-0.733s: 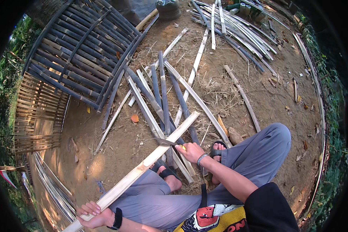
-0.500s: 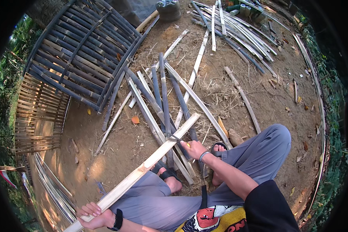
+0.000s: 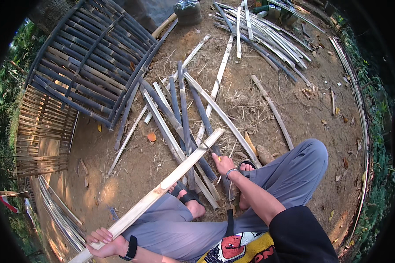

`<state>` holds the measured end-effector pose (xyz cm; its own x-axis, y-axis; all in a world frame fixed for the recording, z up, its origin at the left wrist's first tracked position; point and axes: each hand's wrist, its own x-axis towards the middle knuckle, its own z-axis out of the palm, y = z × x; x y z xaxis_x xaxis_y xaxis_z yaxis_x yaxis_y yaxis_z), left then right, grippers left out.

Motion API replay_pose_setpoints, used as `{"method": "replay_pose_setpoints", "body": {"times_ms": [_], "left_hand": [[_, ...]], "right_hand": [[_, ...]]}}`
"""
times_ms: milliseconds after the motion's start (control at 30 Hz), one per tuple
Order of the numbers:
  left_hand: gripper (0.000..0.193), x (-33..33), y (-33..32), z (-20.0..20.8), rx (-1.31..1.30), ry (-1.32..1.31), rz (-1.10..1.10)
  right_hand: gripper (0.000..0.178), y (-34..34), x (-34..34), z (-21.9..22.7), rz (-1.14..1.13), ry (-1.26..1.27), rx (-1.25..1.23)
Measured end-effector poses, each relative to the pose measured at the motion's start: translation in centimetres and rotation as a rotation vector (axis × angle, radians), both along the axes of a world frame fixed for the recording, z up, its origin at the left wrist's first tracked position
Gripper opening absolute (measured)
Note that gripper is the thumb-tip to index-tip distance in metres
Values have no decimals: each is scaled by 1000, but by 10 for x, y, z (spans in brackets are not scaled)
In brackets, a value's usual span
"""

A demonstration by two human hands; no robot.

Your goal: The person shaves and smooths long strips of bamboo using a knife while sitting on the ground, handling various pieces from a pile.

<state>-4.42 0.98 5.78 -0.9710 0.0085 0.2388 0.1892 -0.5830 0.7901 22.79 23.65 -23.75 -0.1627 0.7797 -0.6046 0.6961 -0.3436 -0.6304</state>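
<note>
My left hand [image 3: 102,243] is closed around the near end of a long, pale split bamboo strip [image 3: 166,183]. The strip slants up across my left leg, its far end over the pile of bamboo pieces between my feet. My right hand [image 3: 224,165] is closed on a knife [image 3: 207,147], with a bit of yellow showing at the grip. Its thin dark blade meets the strip near the far end. Most of the handle is hidden in my fingers. Dark bamboo pieces [image 3: 184,109] lie crossed on the ground just beyond.
A dark bamboo slat frame [image 3: 85,57] stands at the far left, with a paler slatted panel [image 3: 44,131] below it. Bamboo strips [image 3: 276,41] are heaped at the far right, more strips [image 3: 61,210] at the left. Shavings and leaves litter the soil.
My right hand has moved the knife a little away from me, along the strip toward its far end. My left hand keeps its hold, and the strip has hardly shifted.
</note>
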Motion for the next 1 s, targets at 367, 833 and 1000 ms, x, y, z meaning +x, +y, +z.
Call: {"method": "replay_pose_setpoints", "body": {"times_ms": [367,833,1000], "left_hand": [[35,-4,-2,-3,-19,0,-10],[34,3,6,3,-5,-13,39],[35,2,9,4,-6,-7,26]], "right_hand": [[67,3,-11,19,228,41,227],[70,-5,-19,37,366,83,152],[72,17,-1,13,258,15,108]]}}
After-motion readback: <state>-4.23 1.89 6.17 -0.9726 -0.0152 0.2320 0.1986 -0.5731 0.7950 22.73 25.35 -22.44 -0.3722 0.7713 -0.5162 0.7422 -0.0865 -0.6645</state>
